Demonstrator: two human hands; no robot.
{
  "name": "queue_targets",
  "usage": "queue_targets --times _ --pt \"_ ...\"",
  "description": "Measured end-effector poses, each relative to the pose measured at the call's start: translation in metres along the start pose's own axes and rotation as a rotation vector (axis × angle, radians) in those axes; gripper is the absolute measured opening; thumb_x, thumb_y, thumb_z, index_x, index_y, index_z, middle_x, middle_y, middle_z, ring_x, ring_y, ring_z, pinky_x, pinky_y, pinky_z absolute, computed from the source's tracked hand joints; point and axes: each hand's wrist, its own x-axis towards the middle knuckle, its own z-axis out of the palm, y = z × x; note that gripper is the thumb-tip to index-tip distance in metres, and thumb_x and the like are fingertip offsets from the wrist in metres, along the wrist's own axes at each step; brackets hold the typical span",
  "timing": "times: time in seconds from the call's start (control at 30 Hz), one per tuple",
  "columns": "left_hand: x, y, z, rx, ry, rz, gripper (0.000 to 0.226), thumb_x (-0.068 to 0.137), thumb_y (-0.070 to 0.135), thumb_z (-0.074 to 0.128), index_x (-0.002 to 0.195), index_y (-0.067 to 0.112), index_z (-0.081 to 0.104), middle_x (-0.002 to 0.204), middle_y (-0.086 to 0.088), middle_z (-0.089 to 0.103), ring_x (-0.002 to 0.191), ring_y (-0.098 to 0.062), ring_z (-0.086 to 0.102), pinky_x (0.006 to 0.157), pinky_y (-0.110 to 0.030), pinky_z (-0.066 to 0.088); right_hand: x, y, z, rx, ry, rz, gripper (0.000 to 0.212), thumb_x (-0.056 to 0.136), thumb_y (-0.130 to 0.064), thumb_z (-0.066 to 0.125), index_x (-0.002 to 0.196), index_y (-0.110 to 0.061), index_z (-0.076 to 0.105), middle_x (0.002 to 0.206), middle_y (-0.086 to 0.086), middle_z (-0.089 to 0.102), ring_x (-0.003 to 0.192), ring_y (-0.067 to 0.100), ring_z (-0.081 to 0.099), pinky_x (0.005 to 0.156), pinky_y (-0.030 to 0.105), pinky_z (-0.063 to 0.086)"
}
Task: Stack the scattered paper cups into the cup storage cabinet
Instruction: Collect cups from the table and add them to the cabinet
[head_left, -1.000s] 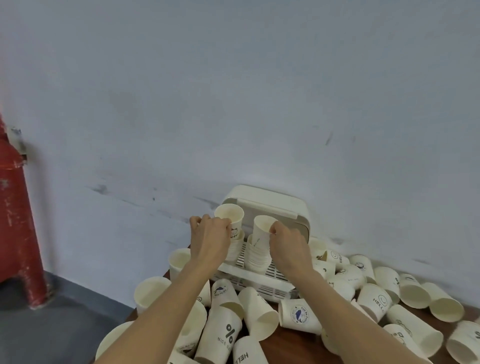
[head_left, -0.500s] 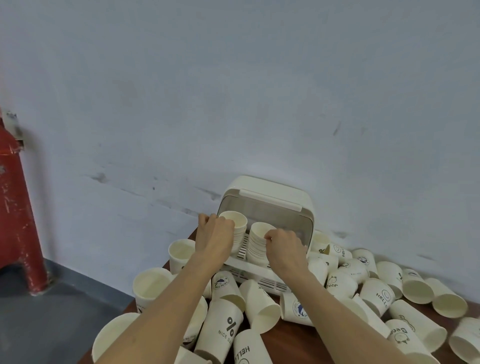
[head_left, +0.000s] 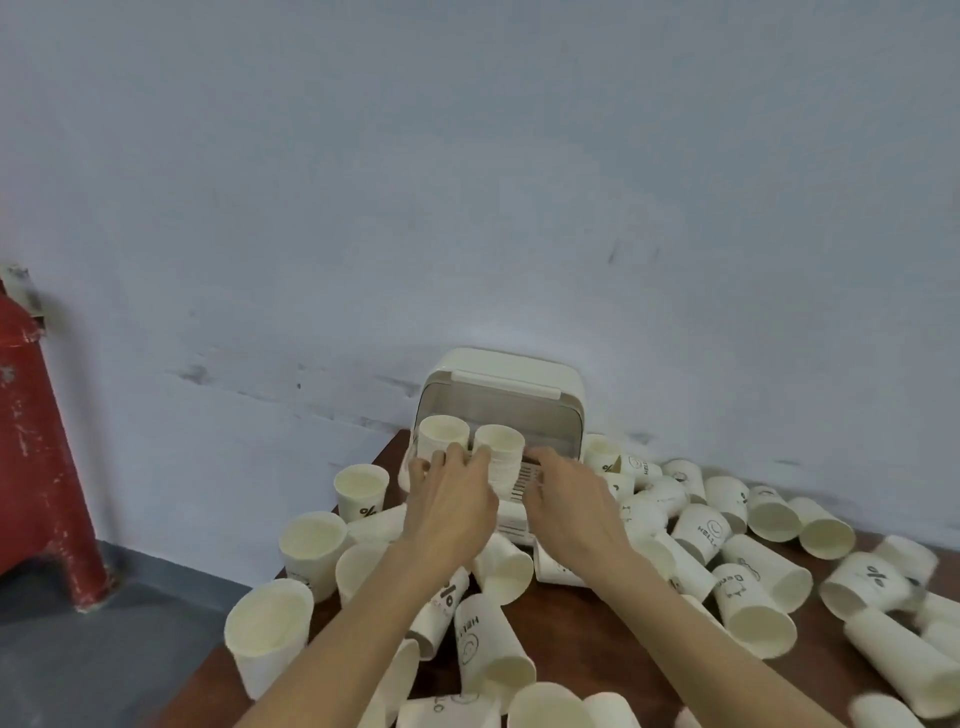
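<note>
Two upright cup stacks (head_left: 470, 452) in open cabinet (head_left: 501, 392)

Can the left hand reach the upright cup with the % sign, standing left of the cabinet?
Probably yes: the % cup stands upright just left of the left hand, with nothing between them.

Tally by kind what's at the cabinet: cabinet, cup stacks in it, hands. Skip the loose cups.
cabinet: 1
cup stacks in it: 2, the left stack and the right stack
hands: 2, the left hand and the right hand
Total: 5
</note>
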Motion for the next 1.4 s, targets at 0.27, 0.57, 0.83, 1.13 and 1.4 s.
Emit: queue_targets --times 0.27,0.57,0.83,1.13,1.4 --pt "-0.078 0.085 -0.046 -0.369 0.168 0.165 0.037 0.094 0.023 0.048 0.131 0.02 0.051 0.121 -0.005 0.053 0.11 -0.022 0.05 0.089 -0.039 0.044 -0.117 0.032 -0.093 0.087 0.137 0.085 0.039 0.093 -0.022 0.05 0.132 -0.023 0.052 0.109 -0.002 0.066 0.104 0.019 0.057 0.086 0.035 0.043" --pt "-0.154 0.196 -0.029 -0.553 0.113 0.279 0.038 0.094 0.024 0.05 0.132 0.022 0.053 0.125 -0.001 0.052 0.117 -0.018 0.048 0.092 -0.031 0.04 -0.239 0.09 -0.145 0.15 0.218 0.227 0.043 0.09 -0.021 0.055 0.133 -0.024 0.051 0.106 -0.006 0.066 0.095 0.014 0.061 0.086 0.034 0.048" --pt "-0.184 0.272 -0.012 -0.6 0.053 0.383 0.037 0.092 0.02 0.051 0.128 0.022 0.056 0.117 0.002 0.055 0.11 -0.016 0.052 0.09 -0.031 0.044 -0.291 0.142 -0.173 0.17 0.257 0.312 0.04 0.091 -0.02 0.055 0.131 -0.026 0.053 0.102 -0.011 0.063 0.093 0.008 0.058 0.084 0.029 0.047" --pt "-0.216 0.33 0.016 -0.617 -0.082 0.457 0.036 0.093 0.022 0.05 0.128 0.027 0.056 0.11 0.006 0.054 0.102 -0.013 0.053 0.084 -0.027 0.043 -0.337 0.195 -0.18 0.153 0.232 0.441 0.04 0.089 -0.02 0.052 0.129 -0.025 0.053 0.103 -0.008 0.063 0.094 0.011 0.059 0.084 0.033 0.049" --pt "-0.239 0.355 0.046 -0.527 -0.207 0.416 0.031 0.093 0.028 0.046 0.12 0.029 0.059 0.119 0.008 0.051 0.105 -0.012 0.053 0.083 -0.03 0.047 -0.367 0.225 -0.186 0.162 0.14 0.567 0.045 0.091 -0.016 0.049 0.136 -0.019 0.048 0.105 -0.003 0.064 0.098 0.012 0.059 0.086 0.027 0.047"
